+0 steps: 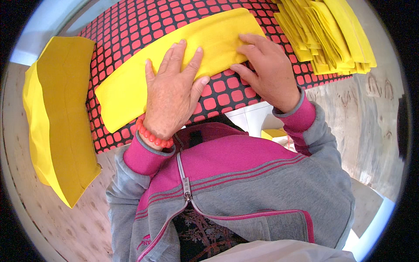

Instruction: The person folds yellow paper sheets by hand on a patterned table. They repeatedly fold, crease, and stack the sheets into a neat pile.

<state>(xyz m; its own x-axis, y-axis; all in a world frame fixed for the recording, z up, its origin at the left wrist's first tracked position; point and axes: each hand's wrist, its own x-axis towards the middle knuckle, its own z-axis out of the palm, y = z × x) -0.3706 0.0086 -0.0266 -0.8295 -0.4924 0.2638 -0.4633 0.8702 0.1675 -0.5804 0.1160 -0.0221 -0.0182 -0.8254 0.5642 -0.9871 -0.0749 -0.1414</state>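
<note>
A folded strip of yellow cloth (218, 26) lies slantwise across a red-and-black checked cover (131, 22) in front of me. My left hand (170, 91) rests flat on the strip's middle, fingers spread, its thumb reaching over the near edge. Near the strip's right end is my right hand (268, 65), with bent fingers touching the cloth. Its thumb sits apart from those fingers, at the near edge of the strip. Nothing shows gripped in either hand.
To the left, a larger yellow cloth piece (61, 109) hangs over the cover's side. A stack of folded yellow cloths (327, 35) lies at the far right. Pale wooden boards (358, 118) show beside the cover, and a bit of yellow (271, 132) shows below it.
</note>
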